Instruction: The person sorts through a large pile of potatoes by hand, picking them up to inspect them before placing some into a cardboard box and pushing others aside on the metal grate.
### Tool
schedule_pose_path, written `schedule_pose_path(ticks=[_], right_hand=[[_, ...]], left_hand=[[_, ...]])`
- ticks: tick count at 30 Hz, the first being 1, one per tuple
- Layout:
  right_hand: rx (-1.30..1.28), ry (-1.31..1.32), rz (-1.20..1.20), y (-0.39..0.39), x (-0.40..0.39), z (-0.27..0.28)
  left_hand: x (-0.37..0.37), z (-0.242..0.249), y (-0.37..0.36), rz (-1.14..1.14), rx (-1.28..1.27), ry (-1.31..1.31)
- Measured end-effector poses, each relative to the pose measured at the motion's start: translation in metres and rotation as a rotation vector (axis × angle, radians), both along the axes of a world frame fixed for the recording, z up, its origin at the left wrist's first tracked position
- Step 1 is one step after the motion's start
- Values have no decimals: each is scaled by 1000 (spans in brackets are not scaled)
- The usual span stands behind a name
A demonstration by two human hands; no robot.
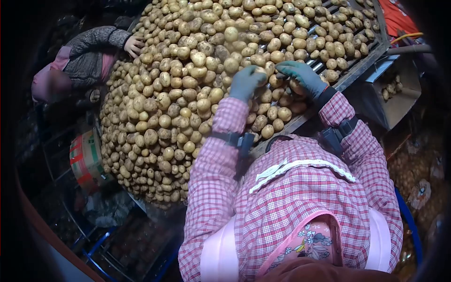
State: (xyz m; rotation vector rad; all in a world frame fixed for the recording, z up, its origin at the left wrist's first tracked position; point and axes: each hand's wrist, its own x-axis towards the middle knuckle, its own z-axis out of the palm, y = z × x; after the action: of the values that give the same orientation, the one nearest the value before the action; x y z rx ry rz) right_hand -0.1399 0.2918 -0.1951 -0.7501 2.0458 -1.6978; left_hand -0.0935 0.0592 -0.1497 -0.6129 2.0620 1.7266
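Potatoes (164, 98) heap over the rack (361, 69); the left hand (246, 83) curls at one, the right hand (304, 76) arches over others — whether either grips, I can't tell. A light touch, one at a time, should limit rolling.

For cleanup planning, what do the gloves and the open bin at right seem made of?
Gloves: probably fabric with a matte rubbery coating, judging by their dull, grey-green surface. Open bin: perhaps dull sheet metal, given thin, flat walls and bright edge.
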Motion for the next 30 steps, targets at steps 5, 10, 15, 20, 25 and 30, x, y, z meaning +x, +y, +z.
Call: schedule_pose_path(ticks=[5, 10, 15, 20, 25, 30], right_hand=[[-250, -804, -11, -10, 25, 57], [-252, -759, -181, 41, 43, 72], [-279, -667, -762, 171, 50, 95], [133, -149, -1102, 373, 13, 60], [204, -48, -1028, 341, -9, 110], [58, -404, -510, 120, 15, 97]], left_hand=[[11, 46, 24, -357, -39, 121], [10, 10, 9, -343, -540, 414], [-3, -37, 19, -447, -742, 397], [-43, -44, 49, -464, -852, 273], [-52, -7, 45, -153, -283, 171], [-20, 46, -17, 187, 701, 58]])
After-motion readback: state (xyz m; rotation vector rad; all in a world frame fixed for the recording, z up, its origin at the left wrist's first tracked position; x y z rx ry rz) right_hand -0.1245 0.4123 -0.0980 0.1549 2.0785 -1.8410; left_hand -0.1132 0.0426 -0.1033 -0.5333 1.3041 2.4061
